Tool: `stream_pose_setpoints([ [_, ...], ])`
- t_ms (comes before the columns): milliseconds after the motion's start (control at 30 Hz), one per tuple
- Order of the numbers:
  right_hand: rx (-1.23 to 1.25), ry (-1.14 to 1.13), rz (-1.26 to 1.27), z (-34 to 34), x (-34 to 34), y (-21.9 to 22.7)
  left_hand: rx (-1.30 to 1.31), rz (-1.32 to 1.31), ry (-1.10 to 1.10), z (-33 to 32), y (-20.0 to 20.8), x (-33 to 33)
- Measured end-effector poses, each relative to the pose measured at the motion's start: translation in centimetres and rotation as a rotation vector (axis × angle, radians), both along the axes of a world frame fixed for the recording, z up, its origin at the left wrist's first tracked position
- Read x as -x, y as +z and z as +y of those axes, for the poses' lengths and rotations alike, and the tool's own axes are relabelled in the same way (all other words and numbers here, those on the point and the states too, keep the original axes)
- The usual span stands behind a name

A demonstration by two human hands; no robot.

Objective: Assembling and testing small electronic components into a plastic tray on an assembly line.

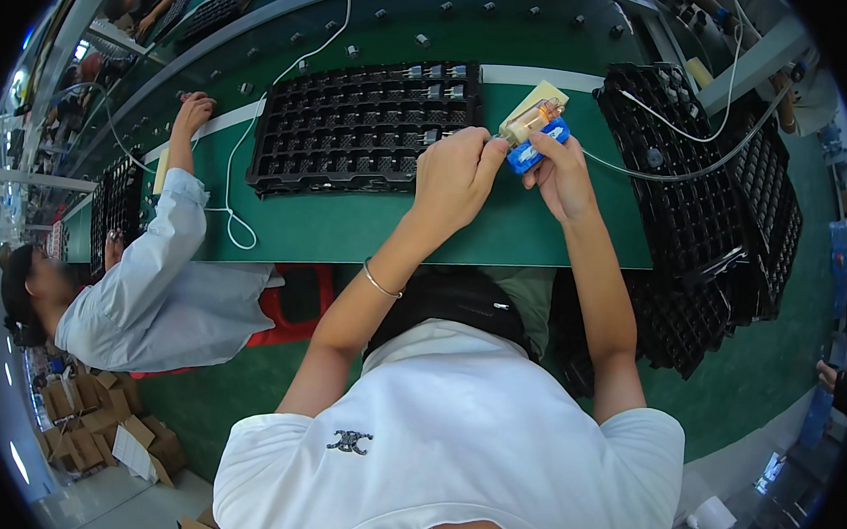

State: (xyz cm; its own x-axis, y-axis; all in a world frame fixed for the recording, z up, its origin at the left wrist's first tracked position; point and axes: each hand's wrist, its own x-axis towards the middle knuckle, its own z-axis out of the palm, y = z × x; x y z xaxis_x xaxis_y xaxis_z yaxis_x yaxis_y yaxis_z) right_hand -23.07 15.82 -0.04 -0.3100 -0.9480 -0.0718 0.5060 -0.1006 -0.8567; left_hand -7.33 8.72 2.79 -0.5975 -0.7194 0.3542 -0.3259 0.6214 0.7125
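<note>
Over the green bench (367, 230), my right hand (569, 184) is closed around a bright blue block-shaped fixture (539, 147). A clear, amber-tinted part (529, 122) sits against the fixture's upper left side. My left hand (451, 177) has its fingers curled, with the thumb tip at the left end of that clear part; what it pinches is hidden. Just behind lies a pale yellow block (534, 97). Left of my hands is a black compartment tray (339, 133), with several small metal-and-black parts (439, 91) in its right-hand pockets.
Black trays (685, 184) are stacked at the bench's right end, with a grey cable (681, 177) across them. A white cord (231, 180) runs beside the tray. Small parts (423, 40) stand on the far strip. At left, a co-worker (141, 286) sits by a red stool (295, 305).
</note>
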Motion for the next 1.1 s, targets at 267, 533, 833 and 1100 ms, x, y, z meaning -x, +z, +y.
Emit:
stream_pose_setpoints([
  [267,-0.003,-0.02,0.071,0.4,-0.5,1.1,-0.54,0.254,-0.186,-0.5,-1.2,-0.2],
  [533,0.0,0.034,0.033,0.6,-0.3,1.3,-0.313,0.209,-0.15,0.0,-1.0,0.2],
  [833,-0.048,0.04,-0.131,-0.5,2.7,-1.7,-0.215,-0.138,-0.139,-3.9,-0.2,-1.3],
  [1100,-0.097,-0.476,1.277,-3.2,6.4,-2.8,0.287,-0.454,0.351,-15.6,-0.8,-1.1],
])
